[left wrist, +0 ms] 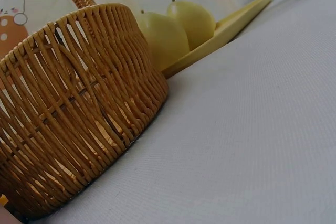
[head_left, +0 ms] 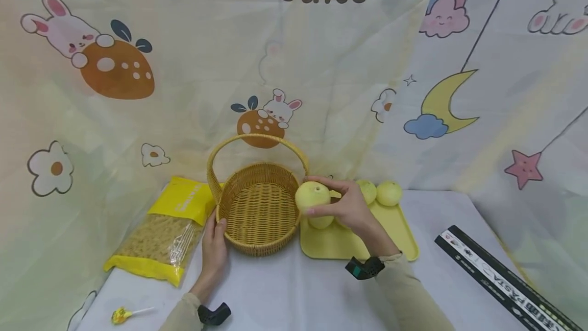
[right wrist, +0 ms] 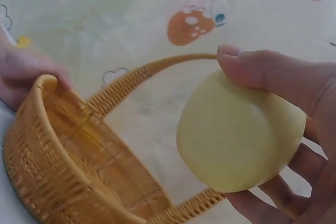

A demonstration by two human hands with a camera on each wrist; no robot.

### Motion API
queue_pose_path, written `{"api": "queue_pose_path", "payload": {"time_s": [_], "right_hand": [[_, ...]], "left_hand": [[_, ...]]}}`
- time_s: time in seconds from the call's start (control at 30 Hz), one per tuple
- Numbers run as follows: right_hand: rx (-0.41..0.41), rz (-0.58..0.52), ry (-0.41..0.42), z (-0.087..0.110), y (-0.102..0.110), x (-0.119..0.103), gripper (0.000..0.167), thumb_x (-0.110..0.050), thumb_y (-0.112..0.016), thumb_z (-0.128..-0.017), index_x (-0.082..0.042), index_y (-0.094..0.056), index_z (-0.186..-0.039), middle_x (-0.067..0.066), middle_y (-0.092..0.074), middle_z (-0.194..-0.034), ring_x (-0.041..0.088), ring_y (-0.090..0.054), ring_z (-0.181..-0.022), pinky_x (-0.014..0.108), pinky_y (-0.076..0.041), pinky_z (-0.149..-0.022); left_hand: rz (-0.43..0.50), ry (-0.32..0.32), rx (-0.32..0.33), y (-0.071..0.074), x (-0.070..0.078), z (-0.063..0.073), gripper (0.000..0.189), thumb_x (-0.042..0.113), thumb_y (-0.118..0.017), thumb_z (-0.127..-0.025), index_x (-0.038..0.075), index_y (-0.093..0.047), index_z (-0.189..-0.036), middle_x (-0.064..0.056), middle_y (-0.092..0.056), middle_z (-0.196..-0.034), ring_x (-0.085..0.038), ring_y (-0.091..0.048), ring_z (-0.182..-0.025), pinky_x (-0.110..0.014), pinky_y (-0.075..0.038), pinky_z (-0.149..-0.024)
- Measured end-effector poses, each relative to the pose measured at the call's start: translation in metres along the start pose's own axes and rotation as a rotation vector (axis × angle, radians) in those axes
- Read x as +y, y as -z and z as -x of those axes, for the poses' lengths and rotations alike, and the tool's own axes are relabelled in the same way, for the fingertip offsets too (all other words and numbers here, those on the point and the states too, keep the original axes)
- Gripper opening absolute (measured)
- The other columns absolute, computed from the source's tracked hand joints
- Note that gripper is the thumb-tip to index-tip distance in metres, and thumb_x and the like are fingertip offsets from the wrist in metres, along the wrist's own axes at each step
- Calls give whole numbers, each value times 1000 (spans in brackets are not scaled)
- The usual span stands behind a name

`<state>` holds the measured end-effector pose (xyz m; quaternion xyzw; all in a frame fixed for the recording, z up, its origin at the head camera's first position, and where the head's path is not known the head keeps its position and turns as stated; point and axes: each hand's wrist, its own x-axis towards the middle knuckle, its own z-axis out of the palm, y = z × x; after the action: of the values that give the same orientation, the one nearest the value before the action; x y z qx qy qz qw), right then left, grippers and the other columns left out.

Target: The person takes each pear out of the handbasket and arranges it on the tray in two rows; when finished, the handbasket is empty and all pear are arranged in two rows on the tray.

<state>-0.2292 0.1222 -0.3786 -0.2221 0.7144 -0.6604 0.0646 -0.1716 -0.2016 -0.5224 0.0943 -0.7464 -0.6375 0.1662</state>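
Landmark: wicker basket (head_left: 258, 207), mid-table. Far left of it lay a pasta bag (head_left: 166, 232), with a lollipop (head_left: 120, 314) nearer the table's front edge. Left hand (head_left: 214, 249) rested on the basket's left rim, fingers curled over it. At the basket's right rim, right hand (head_left: 351, 207) pinched a yellow pear (head_left: 312, 196) between thumb and fingers, held above the rim. Right of the basket sat a yellow tray (head_left: 399, 229) with more pears (head_left: 388, 193). Far right lay a black pasta box (head_left: 500, 275).

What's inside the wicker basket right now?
Nothing visible: the wicker basket shows only its bare woven floor in the head view. The right hand holds a yellow fruit beside the rim, not inside. The near inner wall is hidden from view.
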Motion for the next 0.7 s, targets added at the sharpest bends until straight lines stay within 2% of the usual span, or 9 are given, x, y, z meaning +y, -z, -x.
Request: {"api": "queue_pose_path", "payload": {"time_s": [0.23,0.47,0.7], "right_hand": [[120,60,38,14,43,12,67,-1,-91,-79,-10,-69,-142,1,-73,-138,14,-67,-127,30,-63,-92],[246,153,-28,31,86,29,66,-12,-92,-83,-13,-67,-145,-4,-68,-144,11,-61,-128,24,-61,-91],[321,220,-69,44,119,38,64,-17,-90,-87,-13,-66,-146,-15,-70,-136,9,-59,-124,19,-58,-89]], "left_hand": [[-6,0,0,-1,0,0,58,37,-35,-116,19,-25,-170,-8,-28,-175,-31,-27,-161,-51,-22,-133],[8,11,-3,-1,0,1,58,39,-34,-116,22,-25,-170,-7,-28,-175,-32,-28,-161,-53,-23,-133],[5,9,3,-1,0,1,57,37,-34,-116,21,-26,-170,-8,-30,-175,-31,-29,-160,-52,-23,-133]]}}
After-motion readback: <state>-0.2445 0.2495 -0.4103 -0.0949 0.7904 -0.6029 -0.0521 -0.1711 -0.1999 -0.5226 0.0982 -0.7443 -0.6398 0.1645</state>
